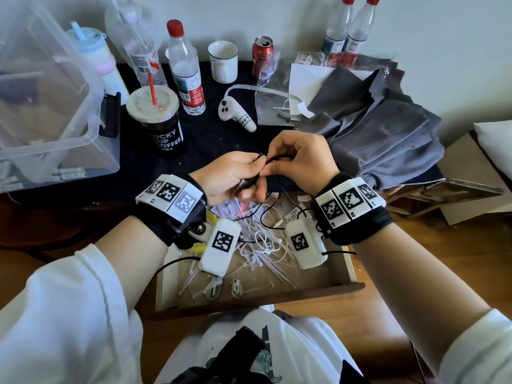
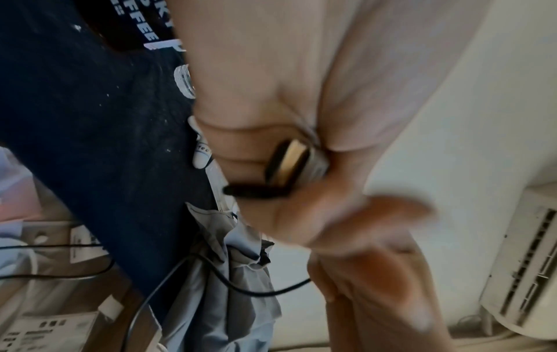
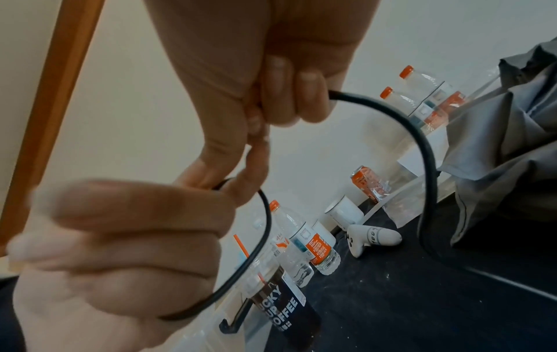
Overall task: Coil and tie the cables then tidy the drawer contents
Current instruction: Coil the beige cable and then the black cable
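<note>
Both hands hover over the open wooden drawer and share one black cable. My left hand pinches it near its metal plug, which lies against the palm. My right hand has its fingers curled round the cable, and a loop arcs out from the fingertips. The cable's loose end hangs down into the drawer. Inside the drawer lie tangled white cables and white zip ties, partly hidden by my wrists.
On the dark cloth behind stand a coffee cup, water bottles, a mug, a soda can and a white controller. A clear plastic box sits left, crumpled grey fabric right.
</note>
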`<state>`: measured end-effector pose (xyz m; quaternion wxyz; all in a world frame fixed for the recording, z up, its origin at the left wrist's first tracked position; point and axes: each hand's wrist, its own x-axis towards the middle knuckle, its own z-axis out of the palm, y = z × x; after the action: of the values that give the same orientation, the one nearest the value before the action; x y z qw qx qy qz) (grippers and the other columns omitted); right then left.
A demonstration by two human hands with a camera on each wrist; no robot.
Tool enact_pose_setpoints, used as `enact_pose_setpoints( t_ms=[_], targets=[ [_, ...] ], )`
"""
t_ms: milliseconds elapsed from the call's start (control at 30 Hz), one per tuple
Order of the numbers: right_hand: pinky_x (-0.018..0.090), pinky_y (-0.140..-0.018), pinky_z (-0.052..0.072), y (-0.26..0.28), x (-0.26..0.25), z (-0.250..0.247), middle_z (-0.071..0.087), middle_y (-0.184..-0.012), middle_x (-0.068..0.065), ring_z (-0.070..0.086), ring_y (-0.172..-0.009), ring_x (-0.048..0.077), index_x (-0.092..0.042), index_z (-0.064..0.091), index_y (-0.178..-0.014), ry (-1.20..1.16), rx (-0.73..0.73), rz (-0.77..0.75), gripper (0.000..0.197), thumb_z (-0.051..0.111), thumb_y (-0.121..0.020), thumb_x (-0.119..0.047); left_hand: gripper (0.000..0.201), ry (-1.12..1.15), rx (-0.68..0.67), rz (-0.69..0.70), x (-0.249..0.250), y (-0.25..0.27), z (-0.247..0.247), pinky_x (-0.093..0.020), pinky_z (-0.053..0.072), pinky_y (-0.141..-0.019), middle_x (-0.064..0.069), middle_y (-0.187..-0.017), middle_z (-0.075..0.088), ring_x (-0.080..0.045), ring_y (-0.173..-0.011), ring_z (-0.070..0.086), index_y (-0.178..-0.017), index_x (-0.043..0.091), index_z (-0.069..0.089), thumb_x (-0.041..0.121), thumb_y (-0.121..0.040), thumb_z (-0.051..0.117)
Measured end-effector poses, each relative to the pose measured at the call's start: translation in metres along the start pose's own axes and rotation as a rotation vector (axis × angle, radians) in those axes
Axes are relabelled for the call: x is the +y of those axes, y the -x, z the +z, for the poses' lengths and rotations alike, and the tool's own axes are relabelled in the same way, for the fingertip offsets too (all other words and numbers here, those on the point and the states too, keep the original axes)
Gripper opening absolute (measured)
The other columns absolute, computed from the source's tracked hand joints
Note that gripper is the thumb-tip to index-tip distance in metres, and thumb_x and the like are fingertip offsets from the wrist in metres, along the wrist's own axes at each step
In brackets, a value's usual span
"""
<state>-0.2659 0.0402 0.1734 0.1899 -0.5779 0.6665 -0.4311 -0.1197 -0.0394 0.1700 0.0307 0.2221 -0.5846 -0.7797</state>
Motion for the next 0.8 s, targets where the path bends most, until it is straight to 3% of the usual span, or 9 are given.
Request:
enact_pose_setpoints(
  t_ms=[133,200,300,367,433,500,600,700,800],
  targets=[
    [0.016,-0.060,0.045,-0.004,-0.007,-0.001,0.062,-0.061,-0.006,0.054,-0.056,0.001,-0.013,0.063,-0.069,-0.109,0.090,-0.012,0.022,0.084,-0.063,-0.013,0.052,0.062,-0.106,-0.034,-0.002,-0.002,-0.004,-0.012,0.019,-0.034,0.005,-0.034,0.032,-0.001,-0.028,0.018,-0.086,0.004,0.056,0.048,-0.087,0.027],
    [0.013,-0.063,0.045,-0.011,-0.006,-0.003,0.061,-0.064,-0.014,0.055,-0.059,-0.001,-0.011,0.068,-0.071,-0.153,0.142,-0.032,0.017,0.083,-0.063,-0.013,0.051,0.175,-0.159,-0.054,-0.001,-0.002,-0.009,-0.012,0.021,-0.033,0.010,-0.034,0.030,0.000,-0.027,0.020,-0.073,0.014,0.059,0.053,-0.084,0.028],
    [0.021,-0.066,0.049,-0.017,-0.001,0.001,0.064,-0.065,-0.015,0.057,-0.063,-0.001,-0.020,0.071,-0.081,-0.249,0.141,-0.007,0.010,0.075,-0.073,-0.023,0.035,0.334,-0.270,0.036,0.002,-0.001,-0.016,-0.014,0.028,-0.035,0.014,-0.038,0.034,0.000,-0.030,0.023,-0.064,0.023,0.058,0.052,-0.083,0.055],
    [0.018,-0.058,0.044,-0.018,-0.001,0.008,0.061,-0.061,-0.007,0.052,-0.056,0.001,-0.011,0.068,-0.100,-0.334,0.060,0.047,0.018,0.063,-0.085,-0.019,0.025,0.372,-0.270,0.136,0.006,-0.001,-0.014,-0.014,0.029,-0.036,0.013,-0.040,0.026,-0.004,-0.032,0.019,-0.069,0.023,0.060,0.044,-0.081,0.062],
    [0.008,-0.043,0.031,-0.017,-0.005,0.015,0.045,-0.045,-0.011,0.038,-0.040,-0.002,0.001,0.060,-0.113,-0.435,-0.025,0.129,0.023,0.047,-0.096,-0.005,0.018,0.407,-0.216,0.216,0.007,0.000,-0.009,-0.015,0.026,-0.036,0.011,-0.039,0.024,-0.006,-0.034,0.015,-0.079,0.023,0.065,0.034,-0.087,0.054],
    [0.010,-0.034,0.022,-0.018,-0.011,0.021,0.034,-0.037,-0.012,0.028,-0.033,-0.001,-0.006,0.062,-0.101,-0.500,-0.079,0.218,0.025,0.037,-0.100,-0.007,0.030,0.429,-0.125,0.260,0.008,-0.001,-0.005,-0.015,0.025,-0.037,0.013,-0.039,0.031,-0.003,-0.033,0.017,-0.103,0.022,0.069,0.028,-0.090,0.042],
    [0.012,-0.034,0.019,-0.019,-0.013,0.029,0.031,-0.038,-0.013,0.025,-0.032,0.002,-0.014,0.058,-0.092,-0.528,-0.137,0.313,0.028,0.032,-0.102,-0.013,0.056,0.406,-0.106,0.308,0.007,-0.005,-0.001,-0.013,0.031,-0.039,0.013,-0.043,0.039,0.002,-0.035,0.031,-0.138,0.013,0.040,0.031,-0.086,0.048],
    [0.015,-0.036,0.018,-0.013,-0.009,0.033,0.031,-0.042,-0.011,0.025,-0.036,0.004,-0.014,0.050,-0.085,-0.535,-0.198,0.370,0.027,0.030,-0.103,-0.013,0.086,0.424,-0.099,0.330,0.008,-0.004,0.001,-0.012,0.035,-0.040,0.011,-0.050,0.050,0.001,-0.036,0.038,-0.146,0.011,0.018,0.034,-0.077,0.065],
    [0.014,-0.033,0.020,-0.003,-0.004,0.040,0.033,-0.049,-0.003,0.025,-0.034,0.003,-0.016,0.043,-0.072,-0.505,-0.252,0.447,0.033,0.029,-0.101,-0.007,0.067,0.409,0.068,0.374,0.010,-0.007,0.005,-0.011,0.036,-0.041,0.008,-0.062,0.063,0.001,-0.037,0.041,-0.149,0.011,0.012,0.020,-0.091,0.045]
  ],
)
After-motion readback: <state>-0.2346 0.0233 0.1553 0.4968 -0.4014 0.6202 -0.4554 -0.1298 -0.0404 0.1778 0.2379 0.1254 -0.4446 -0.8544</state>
